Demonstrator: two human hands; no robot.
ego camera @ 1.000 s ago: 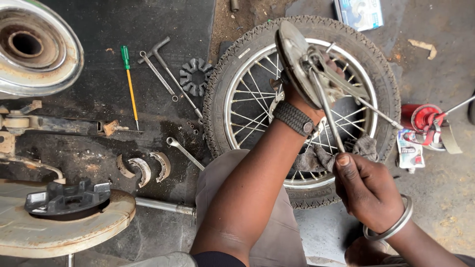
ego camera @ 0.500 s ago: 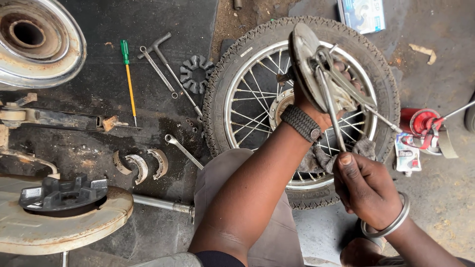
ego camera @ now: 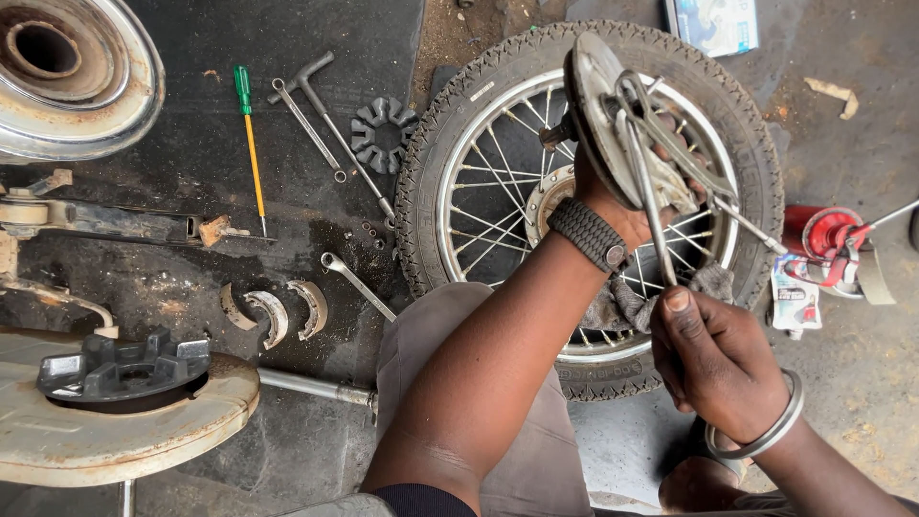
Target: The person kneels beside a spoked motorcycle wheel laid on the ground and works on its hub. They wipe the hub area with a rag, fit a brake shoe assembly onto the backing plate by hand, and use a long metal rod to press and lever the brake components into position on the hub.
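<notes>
Left fingers behind brake plate

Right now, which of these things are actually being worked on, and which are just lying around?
In hand:
- round metal brake plate, held up by the left hand
- its long lever arm, in the right hand grip
- grey rag
- spoked wheel underneath

Lying about:
- green-handled screwdriver
- T-handle wrench
- brake shoes
- red oil can
</notes>
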